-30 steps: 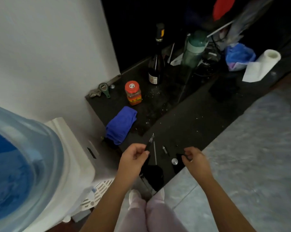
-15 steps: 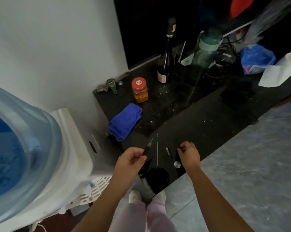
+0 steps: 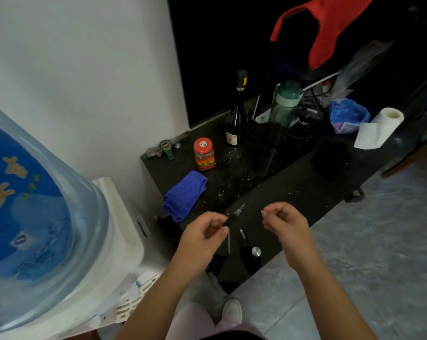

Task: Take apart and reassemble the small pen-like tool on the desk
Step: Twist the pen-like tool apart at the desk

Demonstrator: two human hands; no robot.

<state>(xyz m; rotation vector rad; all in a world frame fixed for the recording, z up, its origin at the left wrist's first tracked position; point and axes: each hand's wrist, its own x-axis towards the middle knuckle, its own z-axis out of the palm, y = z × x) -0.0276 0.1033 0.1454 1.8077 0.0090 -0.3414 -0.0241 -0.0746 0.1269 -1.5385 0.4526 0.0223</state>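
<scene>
Left hand (image 3: 202,233) pinches the dark pen barrel (image 3: 234,217) above the black desk (image 3: 293,190), right hand (image 3: 285,220) nips some tiny piece I can't identify, and either could slip and vanish among loose parts (image 3: 242,233) below.

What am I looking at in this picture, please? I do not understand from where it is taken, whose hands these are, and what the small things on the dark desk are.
The picture comes from a camera worn on a person's head, looking down at their own two bare hands. There is no robot.

The left hand pinches a dark pen-like barrel with a pointed tip. The right hand pinches something very small; I cannot tell what.

On the black desk below lie loose parts: a thin rod, a short dark piece and a round silver cap. Farther back are a blue cloth, a red-lidded jar and a dark bottle.
</scene>
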